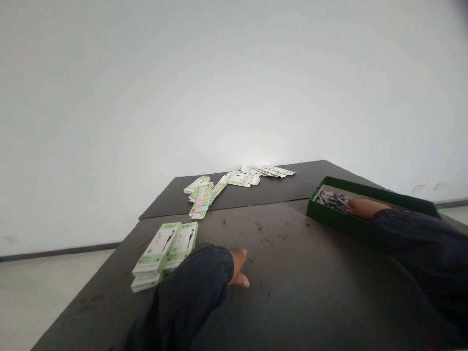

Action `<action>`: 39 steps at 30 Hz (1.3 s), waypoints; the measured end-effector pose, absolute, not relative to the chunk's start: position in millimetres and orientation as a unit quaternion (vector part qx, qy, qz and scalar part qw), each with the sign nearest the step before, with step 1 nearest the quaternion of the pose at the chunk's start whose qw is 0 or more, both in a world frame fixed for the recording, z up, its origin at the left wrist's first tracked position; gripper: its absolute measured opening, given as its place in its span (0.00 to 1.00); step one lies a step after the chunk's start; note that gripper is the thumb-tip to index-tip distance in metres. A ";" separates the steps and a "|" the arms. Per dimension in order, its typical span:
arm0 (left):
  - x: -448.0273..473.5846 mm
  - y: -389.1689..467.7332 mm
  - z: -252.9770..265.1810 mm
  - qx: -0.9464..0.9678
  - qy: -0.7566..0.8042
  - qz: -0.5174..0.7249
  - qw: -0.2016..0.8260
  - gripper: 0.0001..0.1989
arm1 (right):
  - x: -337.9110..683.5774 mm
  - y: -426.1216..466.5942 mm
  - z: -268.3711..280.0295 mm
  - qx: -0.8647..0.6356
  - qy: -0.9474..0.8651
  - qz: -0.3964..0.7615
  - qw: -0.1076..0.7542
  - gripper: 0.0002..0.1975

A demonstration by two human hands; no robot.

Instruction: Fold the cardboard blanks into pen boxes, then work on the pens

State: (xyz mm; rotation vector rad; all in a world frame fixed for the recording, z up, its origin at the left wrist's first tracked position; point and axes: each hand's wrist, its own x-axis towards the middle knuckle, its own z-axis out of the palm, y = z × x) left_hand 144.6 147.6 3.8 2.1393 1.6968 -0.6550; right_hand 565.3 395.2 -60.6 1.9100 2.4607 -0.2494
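My left hand (238, 268) is just above the dark table, thumb and fingers apart, with nothing in it. Left of that forearm lie stacked pen boxes (157, 248), white and green with a pen printed on top; my sleeve partly covers the second stack (185, 241). At the right, my right hand (361, 208) reaches into a dark green open box (336, 225), its fingers at a heap of pens (331, 199). Those fingertips are hidden among the pens, so I cannot make out what they grasp.
Flattened green and white cartons (243, 178) spread along the back of the table (278, 253), near the white wall (234, 87). More cartons (202, 199), some pink and yellow, overlap at the back left. A seam (263, 204) crosses the tabletop.
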 end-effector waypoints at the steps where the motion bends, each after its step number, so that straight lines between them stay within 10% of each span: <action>1: 143.7 148.4 3.2 0.753 0.595 -0.226 0.167 0.45 | 566.0 395.5 -60.0 0.613 0.786 -0.075 0.011 0.06; 39: 123.9 173.6 -19.5 0.784 0.553 -0.225 0.168 0.36 | 562.9 372.3 -40.6 0.644 0.765 -0.007 -0.026 0.17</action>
